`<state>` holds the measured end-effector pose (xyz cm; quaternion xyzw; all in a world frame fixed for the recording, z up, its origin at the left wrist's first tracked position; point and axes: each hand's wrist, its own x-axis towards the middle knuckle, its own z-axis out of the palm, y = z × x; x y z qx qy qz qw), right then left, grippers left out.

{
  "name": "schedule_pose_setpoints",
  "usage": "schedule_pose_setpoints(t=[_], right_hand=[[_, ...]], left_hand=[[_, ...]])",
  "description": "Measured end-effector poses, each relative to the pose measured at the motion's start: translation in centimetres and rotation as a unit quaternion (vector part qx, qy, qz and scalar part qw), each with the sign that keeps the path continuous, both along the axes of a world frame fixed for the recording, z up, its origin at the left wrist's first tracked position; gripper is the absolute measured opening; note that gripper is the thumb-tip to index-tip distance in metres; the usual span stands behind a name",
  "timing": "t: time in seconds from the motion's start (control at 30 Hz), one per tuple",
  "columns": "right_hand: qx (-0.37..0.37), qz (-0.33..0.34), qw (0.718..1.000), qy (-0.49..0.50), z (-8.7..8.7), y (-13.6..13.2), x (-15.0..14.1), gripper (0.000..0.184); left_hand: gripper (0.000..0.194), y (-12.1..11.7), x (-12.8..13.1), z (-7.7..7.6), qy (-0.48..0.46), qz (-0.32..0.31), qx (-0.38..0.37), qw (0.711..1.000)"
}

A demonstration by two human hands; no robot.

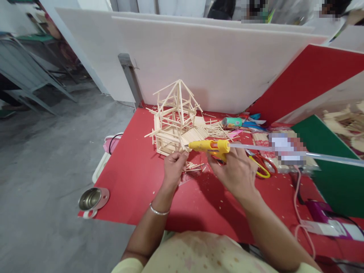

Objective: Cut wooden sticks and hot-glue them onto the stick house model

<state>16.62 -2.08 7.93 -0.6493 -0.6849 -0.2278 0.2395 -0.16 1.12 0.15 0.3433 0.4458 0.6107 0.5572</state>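
The scissors [263, 165] lie right of center, just beyond the right hand [237, 167], with the packets [258, 142] behind them. A bottle [233, 122] sits above center right, near a spread of loose sticks [217, 129]. Short offcuts [195, 166] lie between the two hands at the center. The cup [93, 200] stands at the lower left corner of the red table [127, 182]. A white board [199, 60] rises across the top of the frame, close behind the stick frame [178, 117], and a green board [327, 167] covers part of the right side. A pink cord [297, 193] runs down the lower right.

The left forearm comes up from the bottom, bracelet [159, 209] at the wrist, and the left hand [174, 167] is pinched, thumb and finger together, at the lower edge of the stick frame, center; what they pinch is too small to tell. The right forearm slants in from the lower right, its hand wrapped around the yellow glue gun [209, 146], which lies nearly level, nozzle pointing left at the stick frame just above the left fingertips.
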Motion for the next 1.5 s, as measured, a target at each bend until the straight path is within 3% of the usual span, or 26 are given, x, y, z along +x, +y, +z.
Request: schedule_pose_setpoints(t=[0.27, 0.77, 1.0, 1.17, 1.3, 1.4, 1.5], right_hand=[[-0.013, -0.008, 1.0, -0.009, -0.1, 0.5, -0.2, 0.035], [0.037, 0.013, 0.999, -0.016, 0.1, -0.6, 0.5, 0.034], [0.031, -0.044, 0.998, -0.016, -1.4, -3.2, 3.7, 0.043], [0.0, -0.12, 0.993, 0.01, -3.6, -7.1, 7.3, 0.043], [-0.025, -0.155, 0.986, 0.053, -3.8, -10.3, 9.1, 0.046], [-0.032, -0.139, 0.985, 0.099, -3.3, -11.1, 8.7, 0.048], [-0.042, -0.079, 0.988, 0.125, -2.5, -9.6, 7.1, 0.045]], left_hand=[[0.042, 0.0, 0.1, 0.2, 0.005, 0.003, -0.004, 1.0], [0.041, 0.0, -0.1, 0.0, 0.009, 0.001, -0.009, 1.0], [0.042, -0.4, -0.1, 0.6, 0.004, 0.001, -0.032, 0.999], [0.042, -0.6, -0.1, 0.7, 0.012, -0.002, -0.022, 1.0], [0.041, -0.6, 0.0, 0.1, 0.008, -0.004, 0.003, 1.0], [0.04, -0.7, 0.2, -0.2, 0.006, -0.012, 0.003, 1.0], [0.041, -0.9, 0.4, -0.1, 0.01, -0.011, 0.003, 1.0]])
